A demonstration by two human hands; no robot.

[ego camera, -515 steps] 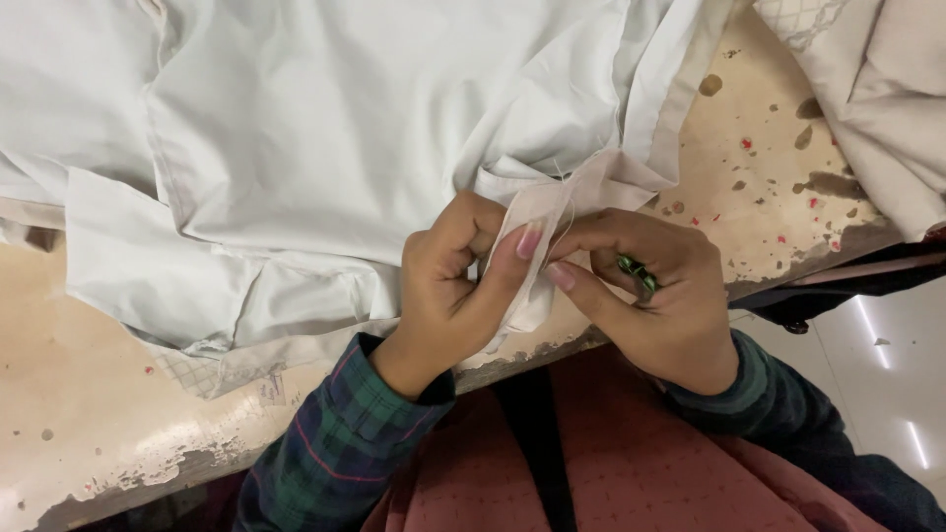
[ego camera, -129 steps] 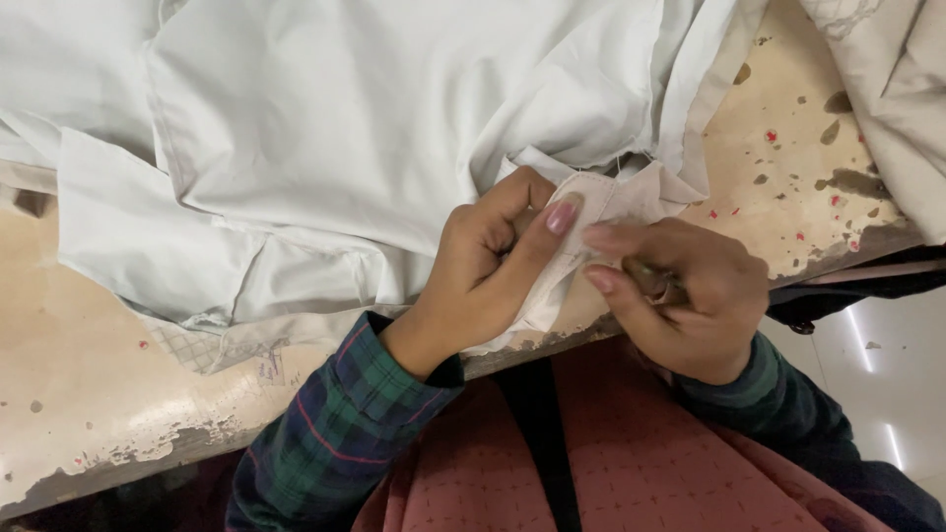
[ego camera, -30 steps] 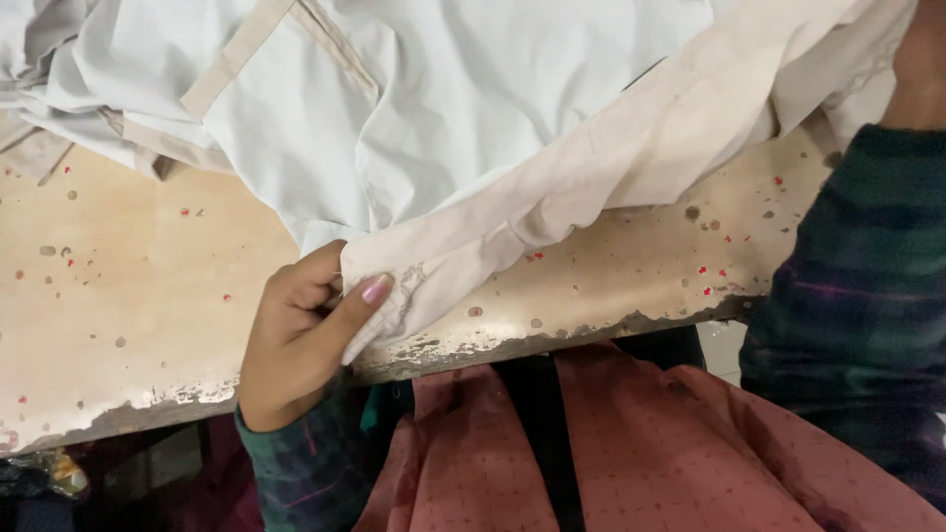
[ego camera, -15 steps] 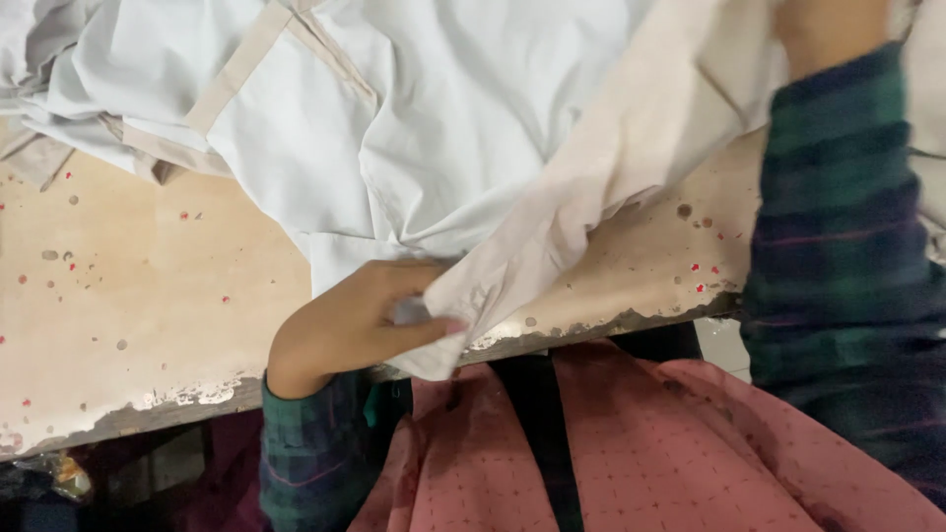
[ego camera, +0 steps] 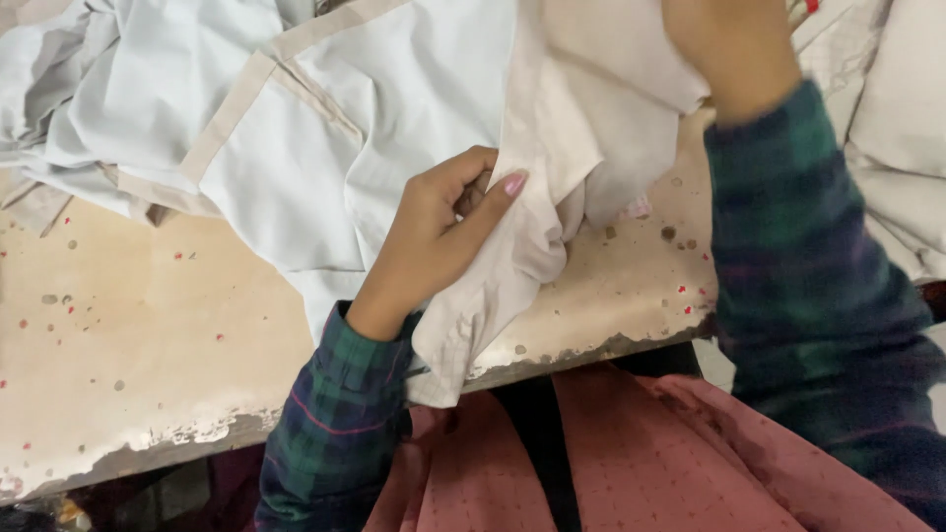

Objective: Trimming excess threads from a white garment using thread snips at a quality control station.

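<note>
- So we count two hands here, both on the same cloth. Our left hand [ego camera: 443, 236] is closed around a fold of the white garment [ego camera: 394, 148], thumb pressed on top with its pink nail showing, fingers curled underneath.
- Our right hand [ego camera: 724, 44] is raised near the top edge of the picture and bunches the same garment from above. Its fingers are mostly out of view, so we can only say it looks closed on the fabric.
- The garment lies spread over the far part of the worktable [ego camera: 128, 345], and one strip of it hangs between our hands and droops over the near table edge toward our lap.
- We can make out one beige band [ego camera: 232, 113] sewn along a seam of the garment, running from the upper middle down to the left.
- One more pile of white cloth [ego camera: 902, 148] sits at the right edge, apart from the piece we're holding.
- The table is one pale, worn top with lots of little red and brown specks and a chipped front edge.
- Two dark green plaid sleeves [ego camera: 340, 424], one per arm, and a pink dotted fabric [ego camera: 650, 463] across our lap.
</note>
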